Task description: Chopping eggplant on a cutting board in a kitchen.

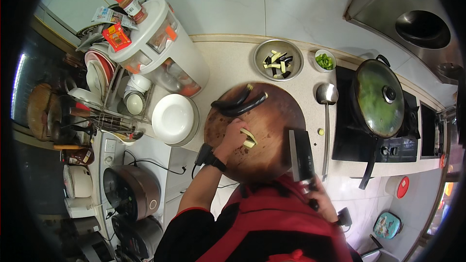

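Note:
My left hand [236, 135] is over the round wooden chopping board [278, 111], its fingers on cut eggplant pieces [250, 139] with pale flesh. Behind that hand, two long dark eggplants [245, 105] lie side by side on the board. A black-bladed cleaver [303, 155] is upheld by its handle in my right hand [321, 199], at the board's near right edge. Beyond the board, a metal strainer bowl [258, 66] holds several eggplant strips [278, 60].
A small white bowl of chopped green pepper [324, 62] stands right of the strainer. A long-handled ladle [326, 116] lies beside the stove [340, 116], which bears a lidded wok [376, 98]. White plates [173, 119] and a white storage canister [160, 43] stand left.

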`<state>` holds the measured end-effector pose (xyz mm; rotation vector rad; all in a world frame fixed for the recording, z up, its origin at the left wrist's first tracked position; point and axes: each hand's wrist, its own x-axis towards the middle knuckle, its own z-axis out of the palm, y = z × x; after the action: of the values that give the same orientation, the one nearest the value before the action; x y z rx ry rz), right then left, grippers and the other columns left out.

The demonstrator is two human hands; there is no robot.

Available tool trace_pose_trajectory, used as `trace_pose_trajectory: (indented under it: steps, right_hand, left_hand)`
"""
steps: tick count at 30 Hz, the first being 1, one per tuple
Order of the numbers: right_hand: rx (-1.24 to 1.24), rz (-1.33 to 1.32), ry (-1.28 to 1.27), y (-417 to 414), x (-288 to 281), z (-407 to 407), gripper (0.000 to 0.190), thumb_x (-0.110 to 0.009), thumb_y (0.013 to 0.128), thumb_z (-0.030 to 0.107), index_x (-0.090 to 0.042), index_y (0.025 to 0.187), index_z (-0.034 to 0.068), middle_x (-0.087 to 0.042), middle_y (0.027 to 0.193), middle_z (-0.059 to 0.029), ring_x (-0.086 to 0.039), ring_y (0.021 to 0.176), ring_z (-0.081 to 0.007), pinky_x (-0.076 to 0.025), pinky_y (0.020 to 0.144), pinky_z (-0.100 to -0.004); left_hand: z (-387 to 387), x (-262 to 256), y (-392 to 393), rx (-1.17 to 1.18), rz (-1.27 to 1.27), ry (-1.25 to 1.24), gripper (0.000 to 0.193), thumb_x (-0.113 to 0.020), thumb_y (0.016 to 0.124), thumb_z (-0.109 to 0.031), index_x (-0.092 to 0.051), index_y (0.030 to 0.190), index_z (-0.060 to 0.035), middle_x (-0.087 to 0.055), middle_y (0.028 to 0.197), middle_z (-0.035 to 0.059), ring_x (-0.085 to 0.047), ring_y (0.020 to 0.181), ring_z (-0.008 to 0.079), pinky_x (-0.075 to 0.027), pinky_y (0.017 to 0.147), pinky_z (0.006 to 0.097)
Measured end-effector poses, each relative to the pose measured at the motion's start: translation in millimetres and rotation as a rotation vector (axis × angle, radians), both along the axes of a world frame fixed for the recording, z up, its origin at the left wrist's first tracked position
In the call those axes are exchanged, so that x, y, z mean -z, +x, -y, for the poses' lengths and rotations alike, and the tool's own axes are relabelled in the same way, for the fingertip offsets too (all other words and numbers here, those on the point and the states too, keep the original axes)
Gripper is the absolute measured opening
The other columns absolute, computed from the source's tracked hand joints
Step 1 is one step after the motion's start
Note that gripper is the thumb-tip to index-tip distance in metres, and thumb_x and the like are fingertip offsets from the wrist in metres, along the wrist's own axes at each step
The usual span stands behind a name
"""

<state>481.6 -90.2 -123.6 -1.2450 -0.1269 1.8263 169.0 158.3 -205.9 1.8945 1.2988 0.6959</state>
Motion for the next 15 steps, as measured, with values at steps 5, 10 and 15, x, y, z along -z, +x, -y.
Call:
trace_pose_trajectory:
  steps: [5, 10, 15]
  right_hand:
    - [-0.166, 0.256, 0.127, 22.8, 2.7, 7.8, 0.084, -0.057, 0.072, -0.01, -0.037, 0.148, 0.019, -0.057, 0.102, -0.0038, -0.059, 0.068, -0.0142, -0.053, 0.059, -0.0281]
    - [-0.094, 0.132, -0.054, 38.2, -24.6, -6.6, 0.08, -0.058, 0.073, -0.009, -0.039, 0.145, 0.017, -0.056, 0.101, -0.0027, -0.059, 0.068, -0.0132, -0.053, 0.058, -0.0272]
    - [-0.156, 0.11, -0.094, 49.0, -27.2, -15.3, 0.075, -0.061, 0.074, -0.006, -0.04, 0.143, 0.015, -0.056, 0.103, -0.0025, -0.059, 0.067, -0.0118, -0.052, 0.058, -0.0253]
  left_hand:
    - [-0.4, -13.4, 6.7, -0.262, 0.325, -0.489, 0.019, -0.057, 0.071, 0.009, -0.063, 0.083, -0.0036, -0.059, 0.083, 0.0034, -0.061, 0.08, 0.0199, -0.05, 0.07, 0.032]
    - [-43.3, -35.5, 49.8, -0.341, 0.954, -0.679, 0.024, -0.054, 0.083, 0.007, -0.061, 0.103, -0.0059, -0.06, 0.094, 0.0021, -0.061, 0.083, 0.0153, -0.053, 0.069, 0.0288]
    - [-141.8, -66.3, 114.3, -0.36, 1.121, -0.66, 0.03, -0.059, 0.088, -0.001, -0.057, 0.117, -0.0072, -0.061, 0.103, 0.0042, -0.061, 0.091, 0.0188, -0.052, 0.073, 0.0335]
